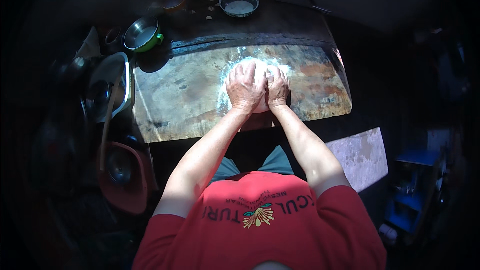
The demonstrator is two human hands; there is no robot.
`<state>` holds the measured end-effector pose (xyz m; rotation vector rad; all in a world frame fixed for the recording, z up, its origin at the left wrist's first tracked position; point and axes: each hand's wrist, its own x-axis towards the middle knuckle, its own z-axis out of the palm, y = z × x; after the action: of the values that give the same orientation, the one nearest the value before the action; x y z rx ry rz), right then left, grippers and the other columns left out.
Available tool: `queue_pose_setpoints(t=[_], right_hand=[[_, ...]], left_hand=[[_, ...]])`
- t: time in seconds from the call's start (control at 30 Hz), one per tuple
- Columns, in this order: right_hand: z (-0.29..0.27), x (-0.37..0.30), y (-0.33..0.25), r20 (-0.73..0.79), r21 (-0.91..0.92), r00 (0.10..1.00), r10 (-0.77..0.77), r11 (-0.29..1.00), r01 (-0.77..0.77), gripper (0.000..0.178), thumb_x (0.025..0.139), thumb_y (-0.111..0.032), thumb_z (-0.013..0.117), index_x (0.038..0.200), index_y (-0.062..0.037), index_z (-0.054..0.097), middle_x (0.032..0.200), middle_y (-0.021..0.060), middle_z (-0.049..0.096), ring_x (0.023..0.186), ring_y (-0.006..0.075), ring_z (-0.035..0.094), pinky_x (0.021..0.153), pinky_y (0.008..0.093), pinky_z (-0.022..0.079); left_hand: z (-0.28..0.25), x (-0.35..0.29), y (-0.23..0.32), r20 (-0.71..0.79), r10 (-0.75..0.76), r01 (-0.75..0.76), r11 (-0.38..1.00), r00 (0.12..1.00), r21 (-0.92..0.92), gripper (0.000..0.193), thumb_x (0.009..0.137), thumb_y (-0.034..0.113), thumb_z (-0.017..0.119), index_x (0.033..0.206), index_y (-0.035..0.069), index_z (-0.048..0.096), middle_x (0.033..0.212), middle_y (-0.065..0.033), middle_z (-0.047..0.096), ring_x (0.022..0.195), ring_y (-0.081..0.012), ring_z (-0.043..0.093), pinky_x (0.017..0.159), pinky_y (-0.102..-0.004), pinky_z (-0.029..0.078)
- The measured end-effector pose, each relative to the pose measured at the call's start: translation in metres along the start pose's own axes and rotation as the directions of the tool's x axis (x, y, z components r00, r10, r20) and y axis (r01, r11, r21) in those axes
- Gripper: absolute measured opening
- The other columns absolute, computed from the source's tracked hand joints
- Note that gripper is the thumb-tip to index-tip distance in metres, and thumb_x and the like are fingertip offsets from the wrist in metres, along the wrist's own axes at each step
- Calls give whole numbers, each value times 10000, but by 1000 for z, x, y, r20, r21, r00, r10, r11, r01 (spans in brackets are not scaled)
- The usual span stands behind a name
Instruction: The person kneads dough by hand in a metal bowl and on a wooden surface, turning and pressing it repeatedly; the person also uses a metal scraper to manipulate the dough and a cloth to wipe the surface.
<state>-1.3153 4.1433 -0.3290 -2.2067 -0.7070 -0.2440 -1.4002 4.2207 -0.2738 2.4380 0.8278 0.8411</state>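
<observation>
Both hands lie palm down at the centre of the frame. The left hand (244,90) rests with its fingers slightly spread, their tips toward the top of the frame; the right hand (278,89) is set just beside it, its fingers a little apart and bent over. Both palms are hidden, so how hard either one presses cannot be told. The dough (260,72), a pale mass, lies beneath and between them, touched by both. Neither hand is the nearer: the left covers the left flank, the right covers the right. The exposed strip of dough runs up and down the frame, in line with the gap between the hands; the long axis of the whole mass cannot be judged, its sides being covered.

Flour (223,94) rings the dough, thickest at its left and upper edges. Beneath spreads the worktop (182,102), a stained board, longer across the frame than up it; the dough sits near its lower edge, right of its middle. Farther out, a bowl (242,15) with pale contents stands at top centre, a green pot (146,46) at upper left. A white basin (128,77) and a red basin (146,172) lie along the left, a stick (106,132) reaching from one to the other.
</observation>
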Motion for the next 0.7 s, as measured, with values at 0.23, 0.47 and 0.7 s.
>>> queue_pose_setpoints(t=[0.23,0.47,0.7], right_hand=[[-9,13,-3,295,127,913,282,935,-330,406,915,-420,422,1155,-110,529,1158,153,568,1087,364,507,925,451,383],[-29,-28,-13,367,284,909,199,906,-314,504,937,-443,339,1266,-93,490,1205,211,526,1153,354,463,984,440,344],[-84,-75,-13,438,621,855,279,594,-512,398,967,-272,421,1244,4,496,1237,144,540,1145,211,501,976,306,370]], left_hand=[[1,7,3,133,-60,58,998,989,16,364,822,396,538,1066,140,628,1065,-139,588,1009,-335,544,877,-431,426],[-10,-15,18,170,55,-113,928,984,355,332,841,374,510,1005,101,603,1052,-148,567,1034,-322,514,852,-469,378],[-1,-38,24,41,360,-347,855,932,384,384,781,368,570,1095,146,581,1148,-131,528,1097,-313,466,926,-471,319]])
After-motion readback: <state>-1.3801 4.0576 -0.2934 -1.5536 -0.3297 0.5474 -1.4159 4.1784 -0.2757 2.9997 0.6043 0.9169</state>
